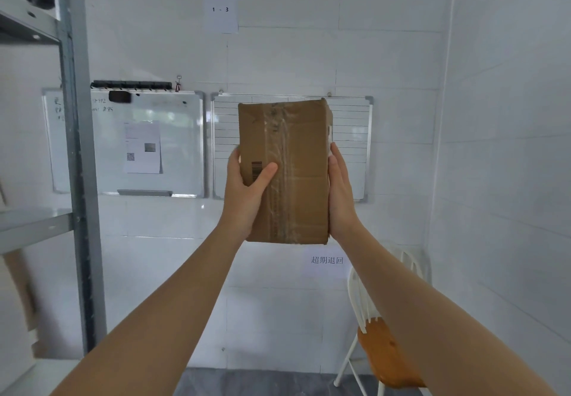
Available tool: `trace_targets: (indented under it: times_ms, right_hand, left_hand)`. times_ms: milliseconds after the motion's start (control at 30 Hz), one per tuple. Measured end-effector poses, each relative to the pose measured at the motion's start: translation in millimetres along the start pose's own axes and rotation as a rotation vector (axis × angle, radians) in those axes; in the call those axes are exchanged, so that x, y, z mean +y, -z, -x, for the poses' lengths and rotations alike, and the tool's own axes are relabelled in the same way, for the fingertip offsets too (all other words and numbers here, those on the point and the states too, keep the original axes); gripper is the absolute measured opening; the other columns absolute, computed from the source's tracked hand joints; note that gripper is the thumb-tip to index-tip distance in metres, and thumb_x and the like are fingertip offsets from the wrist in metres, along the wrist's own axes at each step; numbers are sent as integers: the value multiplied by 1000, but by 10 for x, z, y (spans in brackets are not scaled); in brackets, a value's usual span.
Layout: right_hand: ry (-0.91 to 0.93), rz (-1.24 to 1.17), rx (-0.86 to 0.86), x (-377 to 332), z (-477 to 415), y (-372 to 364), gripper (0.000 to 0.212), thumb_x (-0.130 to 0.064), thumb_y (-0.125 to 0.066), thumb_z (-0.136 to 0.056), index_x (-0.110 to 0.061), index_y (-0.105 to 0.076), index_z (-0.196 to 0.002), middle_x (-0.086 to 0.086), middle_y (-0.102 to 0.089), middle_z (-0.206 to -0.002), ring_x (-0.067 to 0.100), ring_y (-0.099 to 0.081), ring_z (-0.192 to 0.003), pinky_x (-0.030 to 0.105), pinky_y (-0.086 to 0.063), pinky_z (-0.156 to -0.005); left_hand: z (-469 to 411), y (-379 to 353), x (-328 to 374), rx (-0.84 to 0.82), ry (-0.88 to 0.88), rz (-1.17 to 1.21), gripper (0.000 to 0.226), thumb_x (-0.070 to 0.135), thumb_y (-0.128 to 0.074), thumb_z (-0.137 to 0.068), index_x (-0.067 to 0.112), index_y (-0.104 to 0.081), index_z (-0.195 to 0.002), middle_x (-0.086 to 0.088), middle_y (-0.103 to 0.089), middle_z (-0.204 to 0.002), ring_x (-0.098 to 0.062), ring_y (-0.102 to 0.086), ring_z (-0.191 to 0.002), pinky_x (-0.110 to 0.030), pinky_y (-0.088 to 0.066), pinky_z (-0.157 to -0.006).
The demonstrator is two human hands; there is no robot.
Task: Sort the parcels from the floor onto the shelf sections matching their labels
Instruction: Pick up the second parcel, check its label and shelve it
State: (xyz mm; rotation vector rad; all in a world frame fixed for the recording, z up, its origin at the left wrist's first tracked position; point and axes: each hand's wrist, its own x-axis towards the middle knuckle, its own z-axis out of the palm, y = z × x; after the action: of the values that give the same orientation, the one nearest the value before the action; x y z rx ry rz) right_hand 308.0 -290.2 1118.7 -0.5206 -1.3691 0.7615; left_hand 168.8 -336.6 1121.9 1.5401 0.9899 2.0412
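Two bare hands hold a cardboard parcel [284,170] up in the air, in front of a white wall.

The left hand [247,191] grips the left side of the parcel, its thumb lying over the front face beside a printed barcode, and the right hand [341,191] presses flat against the right side; the fingers of both hands are closed on the parcel, so it touches nothing else. The parcel stands upright, with clear tape running down its middle. Behind it hangs a lined whiteboard [349,148], and a second whiteboard [173,145] with a paper sheet is to the left. Above, a paper sign [221,12] reads "1 - 3". A metal shelf [72,148] stands at the left edge. A white chair [383,349] with an orange seat stands in the lower right corner.
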Motion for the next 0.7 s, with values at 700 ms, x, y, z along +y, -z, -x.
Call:
trace_targets:
  times_ms: [700]
  right_hand:
    - [-29,142,37,34,-19,276,56,-58,-76,-63,-28,-63,-108,17,-61,-116,26,-70,-90,34,-61,-68]
  left_hand:
    - [-176,-207,-188,-100,160,-105,121,74,-71,-43,34,-18,-145,-4,-39,-147,-26,-51,-124,-47,-49,-95]
